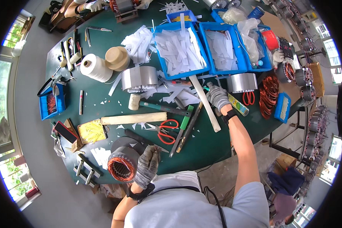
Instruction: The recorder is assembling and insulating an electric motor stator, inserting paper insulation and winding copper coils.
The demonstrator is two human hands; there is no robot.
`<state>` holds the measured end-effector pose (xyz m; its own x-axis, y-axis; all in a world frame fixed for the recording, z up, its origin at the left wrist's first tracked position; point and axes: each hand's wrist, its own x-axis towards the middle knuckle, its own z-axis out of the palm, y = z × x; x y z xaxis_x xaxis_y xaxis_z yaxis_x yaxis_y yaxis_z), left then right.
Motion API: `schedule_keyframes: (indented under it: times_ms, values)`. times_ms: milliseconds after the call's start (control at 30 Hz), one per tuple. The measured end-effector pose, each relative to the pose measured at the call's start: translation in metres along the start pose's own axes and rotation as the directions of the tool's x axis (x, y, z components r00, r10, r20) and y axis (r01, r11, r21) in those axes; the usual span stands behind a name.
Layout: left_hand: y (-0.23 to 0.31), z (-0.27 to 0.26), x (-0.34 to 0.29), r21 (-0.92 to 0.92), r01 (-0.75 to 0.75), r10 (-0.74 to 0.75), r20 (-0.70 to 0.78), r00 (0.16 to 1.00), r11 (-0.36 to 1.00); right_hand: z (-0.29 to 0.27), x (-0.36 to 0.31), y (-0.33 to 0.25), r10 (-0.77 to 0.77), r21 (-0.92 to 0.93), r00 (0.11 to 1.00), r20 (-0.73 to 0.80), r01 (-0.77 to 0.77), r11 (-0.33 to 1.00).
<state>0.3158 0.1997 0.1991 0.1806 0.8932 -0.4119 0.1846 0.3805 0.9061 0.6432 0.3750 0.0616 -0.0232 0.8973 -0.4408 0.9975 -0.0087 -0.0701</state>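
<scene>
My left hand (147, 167), in a grey knit glove, is at the near edge of the table beside a motor stator (122, 164) with copper windings. Its fingers are closed, and what they hold, if anything, is hidden. A dark-handled tool with a pointed tip (164, 149) lies just beyond the fingertips. My right hand (218, 97), gloved likewise, reaches across the table in front of the blue bins. The fingers curl down by a small teal item (206, 88), too small to name. Beside this hand lie a yellow-green tube (238, 105) and a long white strip (204, 102).
Blue bins (181, 72) of white paper slips stand at the back. A mallet (134, 102), red-handled scissors (167, 132), a wooden stick (135, 118) and a thread cone (96, 67) lie about. Copper coils (269, 95) are at right. A co-worker's gloved hand (94, 6) shows far left.
</scene>
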Motion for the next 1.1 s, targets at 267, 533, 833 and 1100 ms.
schedule_keyframes:
  times_ms: [267, 533, 833, 1100]
  values:
    - [-0.009, -0.008, 0.003, 0.026, 0.014, -0.012, -0.060, 0.998, 1.000, -0.009, 0.007, 0.012, 0.020, -0.088, 1.000, 0.018, -0.019, 0.996]
    - [-0.008, -0.005, 0.003, 0.031, 0.000, 0.001, -0.042, 0.999, 1.000, 0.002, 0.009, 0.025, 0.061, -0.128, 0.998, -0.014, -0.062, 0.990]
    - [-0.014, -0.006, 0.003, 0.059, 0.003, 0.001, -0.067, 0.998, 0.998, -0.025, 0.004, 0.009, -0.033, -0.270, 0.984, 0.174, 0.080, 0.960]
    - [-0.018, -0.006, 0.004, 0.040, 0.007, -0.004, -0.068, 0.998, 0.999, -0.010, 0.010, 0.006, -0.102, -0.204, 0.964, 0.245, 0.154, 0.967]
